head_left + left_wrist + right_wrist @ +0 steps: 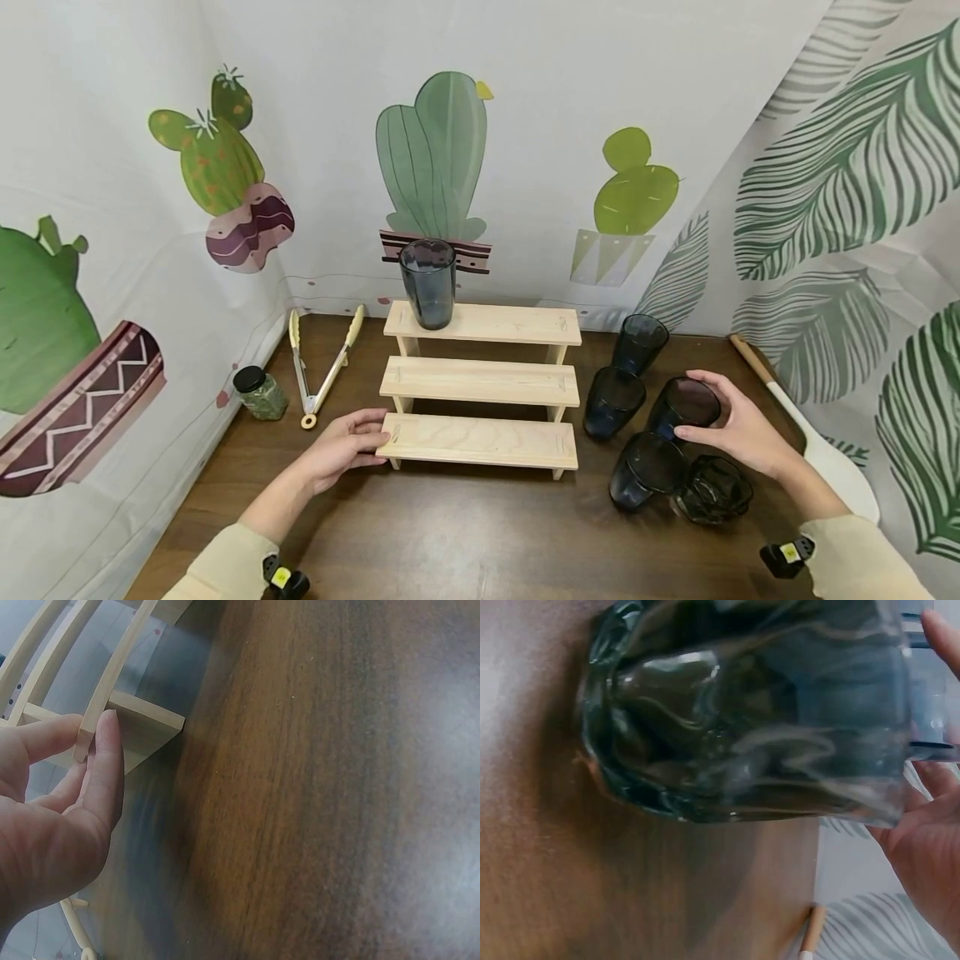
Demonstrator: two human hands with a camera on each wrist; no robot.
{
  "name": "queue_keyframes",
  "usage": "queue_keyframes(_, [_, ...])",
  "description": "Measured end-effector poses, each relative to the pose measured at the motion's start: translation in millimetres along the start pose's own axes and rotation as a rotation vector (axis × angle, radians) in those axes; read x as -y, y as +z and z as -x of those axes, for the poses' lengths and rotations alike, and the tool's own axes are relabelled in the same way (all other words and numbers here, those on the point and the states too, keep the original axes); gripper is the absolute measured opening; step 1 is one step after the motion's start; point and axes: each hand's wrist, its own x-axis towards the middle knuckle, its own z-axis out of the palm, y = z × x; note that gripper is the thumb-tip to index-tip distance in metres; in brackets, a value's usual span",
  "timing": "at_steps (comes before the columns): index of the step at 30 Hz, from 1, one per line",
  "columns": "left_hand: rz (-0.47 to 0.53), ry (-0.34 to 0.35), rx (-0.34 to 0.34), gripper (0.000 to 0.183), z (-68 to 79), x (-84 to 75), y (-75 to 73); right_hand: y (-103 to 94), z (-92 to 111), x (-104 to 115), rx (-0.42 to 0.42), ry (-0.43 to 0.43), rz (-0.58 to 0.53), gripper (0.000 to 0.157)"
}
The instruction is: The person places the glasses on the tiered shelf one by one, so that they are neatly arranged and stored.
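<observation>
A three-step wooden rack [477,438] stands mid-table, with a dark glass tumbler [429,287] upright at the left of its top step. My left hand [347,450] pinches the left end of the lowest step; in the left wrist view, thumb and fingertips [109,731] lie on opposite faces of the board. On the right, my right hand [738,423] holds a dark glass tumbler [671,412] near its rim, thumb in front and fingers behind. A wavy-sided glass [742,727] fills the right wrist view and partly hides that grip.
More dark glasses stand around the held one: a back glass [641,346], a left glass [613,404] and a front glass [647,473]. A white spatula [821,458] lies at the right edge. Tongs [322,387] and a black-lidded jar [261,393] are at left.
</observation>
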Motion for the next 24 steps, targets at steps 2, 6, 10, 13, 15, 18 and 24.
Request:
queue_keyframes(2, [0.0,0.0,-0.001,0.067,-0.3,0.1,0.0,1.4,0.8,-1.4,-0.007,-0.004,-0.014,0.082])
queue_keyframes(6, [0.001,-0.002,-0.006,0.067,-0.9,0.6,-0.2,3.5,1.3,-7.4,-0.006,0.0,-0.05,0.08])
queue_keyframes(10, [0.002,-0.002,-0.008,0.067,-1.1,0.7,-0.3,5.5,1.1,-12.3,0.001,0.003,-0.082,0.08])
queue_keyframes(13, [0.005,-0.004,-0.01,0.067,-1.0,0.9,-0.4,6.2,0.9,-13.5,-0.006,0.006,-0.075,0.08])
queue_keyframes(15, [0.005,-0.004,-0.01,0.067,-0.8,1.0,-0.4,6.6,0.7,-13.0,-0.012,0.006,-0.065,0.08])
queue_keyframes(18, [0.004,-0.004,-0.01,0.067,-0.6,1.0,-0.5,7.1,0.2,-11.9,-0.018,0.007,-0.055,0.08])
queue_keyframes(24, [0.006,-0.003,-0.005,0.067,-0.6,1.5,-0.8,5.4,-1.7,-8.1,-0.023,0.005,-0.026,0.08])
